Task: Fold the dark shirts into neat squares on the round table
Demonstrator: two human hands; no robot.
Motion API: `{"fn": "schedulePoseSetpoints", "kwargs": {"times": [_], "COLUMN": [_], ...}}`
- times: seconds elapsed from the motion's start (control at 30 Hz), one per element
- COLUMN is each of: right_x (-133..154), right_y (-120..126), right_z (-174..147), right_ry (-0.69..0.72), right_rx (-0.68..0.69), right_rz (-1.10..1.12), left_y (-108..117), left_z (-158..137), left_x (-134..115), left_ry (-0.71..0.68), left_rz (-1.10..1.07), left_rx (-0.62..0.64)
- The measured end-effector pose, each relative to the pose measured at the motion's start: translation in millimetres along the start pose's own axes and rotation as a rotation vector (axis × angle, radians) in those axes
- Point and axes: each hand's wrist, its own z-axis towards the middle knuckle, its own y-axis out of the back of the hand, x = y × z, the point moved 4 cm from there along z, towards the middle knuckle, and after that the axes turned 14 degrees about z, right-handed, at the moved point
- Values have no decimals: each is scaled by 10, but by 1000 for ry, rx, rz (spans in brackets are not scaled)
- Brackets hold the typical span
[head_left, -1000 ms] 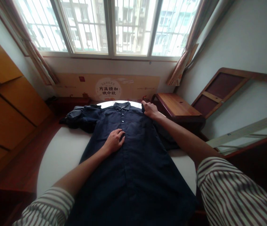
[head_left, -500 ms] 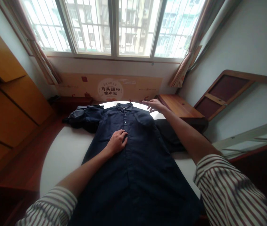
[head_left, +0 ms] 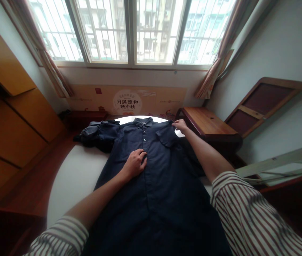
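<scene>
A dark navy button-up shirt [head_left: 161, 185] lies front up on a round white table [head_left: 71, 177], its collar [head_left: 143, 122] towards the window. My left hand [head_left: 135, 163] rests on the front beside the button line, fingers loosely bent and apart, holding nothing. At the shirt's far right shoulder, my right hand [head_left: 180, 125] pinches the cloth's edge between thumb and fingers. The short sleeve [head_left: 167, 136] on that side is folded in over the chest.
A heap of dark clothes [head_left: 96, 133] sits on the table's far left, touching the shirt. More dark cloth [head_left: 189, 153] lies along its right side. Behind the table to the right stands a wooden cabinet [head_left: 209, 121]; a wooden chair back [head_left: 257, 103] is at the right.
My right hand has come down from above the right shoulder and closed on the shirt's edge. The sleeve's folded part has shifted. My left hand stays on the front.
</scene>
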Motion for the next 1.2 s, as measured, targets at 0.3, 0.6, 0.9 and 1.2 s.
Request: {"fn": "schedulePoseSetpoints", "kwargs": {"times": [0.3,0.6,0.9,1.2], "right_x": [-74,-186,-349,44], "right_y": [443,277,545,507], "right_z": [-392,-880,-954,-551], "right_ry": [107,201,119,225], "right_rx": [120,214,77,110], "right_rz": [-70,-201,-274,-380], "left_y": [-36,-15,-35,-19], "left_z": [5,-6,-8,-3], "left_x": [10,4,15,4], "left_ry": [-3,-14,-22,-25], "left_rz": [12,10,-10,-26], "left_rx": [5,-7,-17,-11]}}
